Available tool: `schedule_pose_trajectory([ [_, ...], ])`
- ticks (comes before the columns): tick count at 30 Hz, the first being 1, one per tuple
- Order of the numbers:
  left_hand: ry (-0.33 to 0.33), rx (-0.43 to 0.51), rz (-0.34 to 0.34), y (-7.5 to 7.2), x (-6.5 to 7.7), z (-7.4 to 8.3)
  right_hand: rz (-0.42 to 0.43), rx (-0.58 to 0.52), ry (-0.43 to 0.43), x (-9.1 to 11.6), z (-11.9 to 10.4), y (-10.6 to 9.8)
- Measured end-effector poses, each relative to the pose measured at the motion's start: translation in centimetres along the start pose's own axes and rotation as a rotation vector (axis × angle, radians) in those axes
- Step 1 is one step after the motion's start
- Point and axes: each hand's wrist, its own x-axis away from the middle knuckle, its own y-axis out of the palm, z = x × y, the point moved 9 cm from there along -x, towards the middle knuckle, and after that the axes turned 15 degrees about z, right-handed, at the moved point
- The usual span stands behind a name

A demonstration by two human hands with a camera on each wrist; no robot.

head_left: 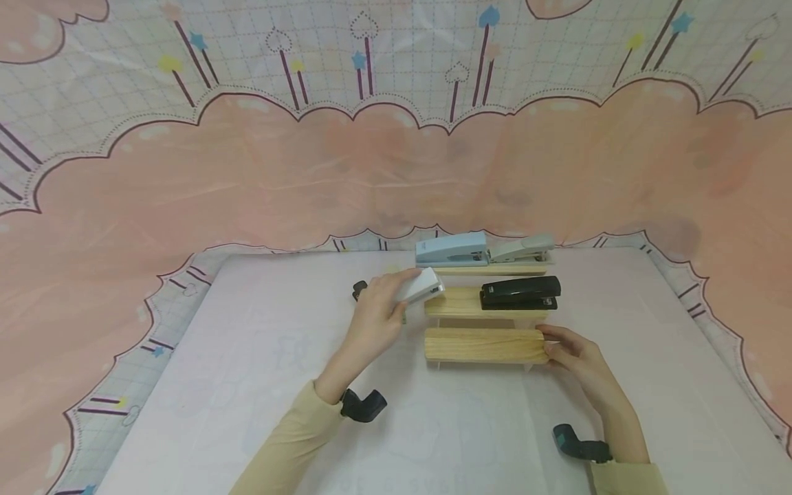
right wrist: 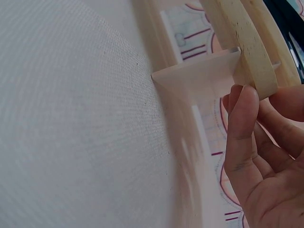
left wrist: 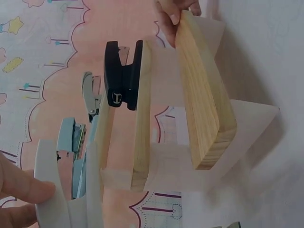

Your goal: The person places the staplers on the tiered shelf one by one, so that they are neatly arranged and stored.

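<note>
My left hand grips a white stapler, held in the air at the left end of a tiered wooden rack's middle board. With thumb and fingers, my right hand pinches the right end of the rack's front board; the right wrist view shows the thumb against that end. A black stapler sits on the right part of the middle board. On the back board stand a light blue stapler and a pale green stapler, side by side.
Clear plastic supports carry the boards on a white tabletop. A small dark object is mostly hidden behind my left hand. A patterned pink cloth hangs behind the table.
</note>
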Motion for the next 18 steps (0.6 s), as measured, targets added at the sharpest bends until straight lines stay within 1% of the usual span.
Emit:
schedule_pose_trajectory([
  [10,0.06,0.02,-0.043,1.4,-0.5,1.1,0.002,0.029,0.001,-0.1,-0.1,0.0],
  [14,0.077,0.014,-0.078,2.3,-0.7,1.4,0.002,0.03,0.003,-0.1,0.0,0.0],
  [18,0.079,0.009,-0.128,3.3,-0.9,1.6,0.004,0.032,0.009,-0.2,0.1,-0.1],
])
